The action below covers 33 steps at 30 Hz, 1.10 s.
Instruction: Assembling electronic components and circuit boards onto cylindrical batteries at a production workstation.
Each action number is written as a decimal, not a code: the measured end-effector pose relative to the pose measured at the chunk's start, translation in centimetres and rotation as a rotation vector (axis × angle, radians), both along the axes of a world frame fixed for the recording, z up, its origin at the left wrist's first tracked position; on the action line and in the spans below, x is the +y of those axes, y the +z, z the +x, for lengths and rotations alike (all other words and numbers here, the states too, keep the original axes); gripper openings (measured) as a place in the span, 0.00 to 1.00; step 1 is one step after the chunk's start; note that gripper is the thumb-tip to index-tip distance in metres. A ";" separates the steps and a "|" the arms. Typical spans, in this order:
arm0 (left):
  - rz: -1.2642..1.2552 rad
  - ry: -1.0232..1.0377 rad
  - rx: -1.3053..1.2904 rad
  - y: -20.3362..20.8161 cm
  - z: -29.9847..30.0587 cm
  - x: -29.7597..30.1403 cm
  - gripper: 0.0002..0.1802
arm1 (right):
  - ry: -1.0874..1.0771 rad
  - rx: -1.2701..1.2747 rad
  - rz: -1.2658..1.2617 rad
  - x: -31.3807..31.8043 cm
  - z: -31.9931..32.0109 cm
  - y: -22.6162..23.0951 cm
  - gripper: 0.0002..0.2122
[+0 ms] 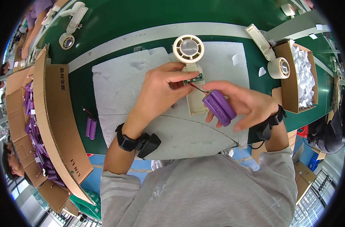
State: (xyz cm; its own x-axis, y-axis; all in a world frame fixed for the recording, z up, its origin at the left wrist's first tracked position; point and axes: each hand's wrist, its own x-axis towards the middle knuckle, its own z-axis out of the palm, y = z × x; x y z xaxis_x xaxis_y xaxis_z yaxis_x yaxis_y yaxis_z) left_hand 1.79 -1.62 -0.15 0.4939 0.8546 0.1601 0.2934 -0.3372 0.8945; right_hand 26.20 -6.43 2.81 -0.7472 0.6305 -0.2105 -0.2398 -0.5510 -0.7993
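Over grey mat (117, 90), green counter (79, 90), roomy btwn edge cartons (72, 125): pinching PCB (198, 78) w/ L hand (157, 89), holding batt pack (220, 108) w/ R hand (256, 103).

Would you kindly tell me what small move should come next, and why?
The right hand should probably ease the purple two-cell battery pack toward the open cream handle shell, without tugging: the pack is outside the shell, thin wires link it to the circuit board, and the left hand is at that board.
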 end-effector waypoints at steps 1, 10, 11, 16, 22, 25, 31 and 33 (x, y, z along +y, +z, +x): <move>0.049 -0.004 0.019 0.0 0.0 0.0 0.21 | 0.003 -0.008 -0.004 0.0 -0.1 0.1 0.33; 0.238 -0.022 0.089 0.1 0.3 -0.1 0.20 | 0.041 -0.448 0.573 0.8 0.5 0.3 0.39; 0.236 -0.022 0.090 0.3 0.3 -0.2 0.20 | 0.060 -0.525 0.715 0.9 0.4 0.4 0.39; 0.190 -0.050 0.143 0.9 0.2 -0.1 0.19 | -0.163 -0.598 0.787 -0.7 -1.9 -0.6 0.35; 0.186 -0.119 0.149 0.7 -0.3 0.3 0.18 | -0.288 -0.775 1.097 -1.4 -3.8 -1.6 0.32; 0.182 -0.126 0.125 0.7 -0.5 0.3 0.18 | -0.313 -0.806 1.164 -1.7 -4.2 -1.5 0.30; 0.122 -0.116 0.117 0.8 -0.4 0.3 0.17 | -0.370 -0.873 1.196 -2.8 -4.6 -1.3 0.23; 0.107 -0.103 0.087 0.4 -0.3 0.3 0.18 | -0.365 -0.895 1.230 -2.9 -4.6 -1.3 0.23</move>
